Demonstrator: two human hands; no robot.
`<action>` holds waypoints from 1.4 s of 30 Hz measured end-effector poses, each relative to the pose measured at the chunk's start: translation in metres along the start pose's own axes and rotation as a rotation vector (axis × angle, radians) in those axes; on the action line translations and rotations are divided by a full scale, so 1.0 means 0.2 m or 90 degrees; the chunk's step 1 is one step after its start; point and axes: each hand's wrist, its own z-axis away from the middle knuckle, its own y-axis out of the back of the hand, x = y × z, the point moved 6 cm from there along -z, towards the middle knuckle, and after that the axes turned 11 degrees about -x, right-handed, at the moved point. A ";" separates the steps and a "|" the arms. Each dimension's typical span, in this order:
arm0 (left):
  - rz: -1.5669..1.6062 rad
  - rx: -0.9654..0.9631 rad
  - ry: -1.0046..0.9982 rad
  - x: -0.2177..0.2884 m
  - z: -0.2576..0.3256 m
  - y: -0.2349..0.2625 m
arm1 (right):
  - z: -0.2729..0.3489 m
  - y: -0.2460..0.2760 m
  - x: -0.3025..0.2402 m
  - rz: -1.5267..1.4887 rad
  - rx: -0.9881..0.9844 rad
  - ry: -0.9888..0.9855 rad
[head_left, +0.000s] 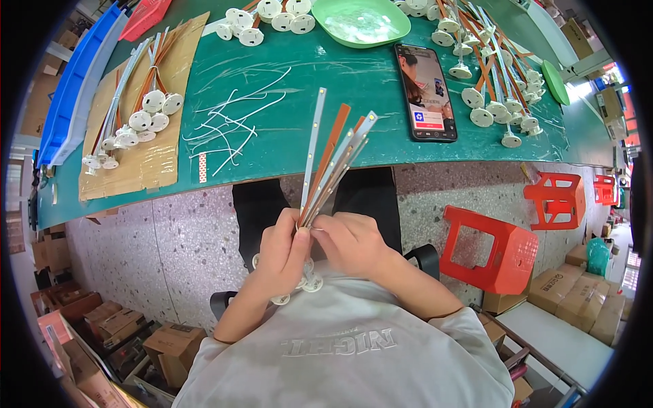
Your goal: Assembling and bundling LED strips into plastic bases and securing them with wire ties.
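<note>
I have my left hand closed around the lower end of a bundle of LED strips, white and brown ones that fan out and reach over the near edge of the green mat. My right hand pinches at the same spot just beside it, fingers curled on a thin white tie, I think; it is too small to tell. White round sockets hang under my left hand. My worry: the strips already splay at their far ends, so a looser left grip could let one slide out and drop toward the floor between my knees.
</note>
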 end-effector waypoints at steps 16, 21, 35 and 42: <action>-0.019 0.032 -0.024 0.00 0.04 0.02 | 0.11 -0.16 0.13 -0.757 -0.026 -0.489; 0.018 0.018 -0.023 0.00 0.03 0.01 | -0.03 0.02 -0.05 0.025 0.089 0.043; -0.059 0.017 -0.058 0.06 0.04 0.01 | 0.03 -0.02 0.02 -0.383 -0.007 -0.242; -0.174 -0.018 -0.118 0.10 0.05 0.00 | 0.17 -0.19 0.09 -0.999 -0.131 -0.546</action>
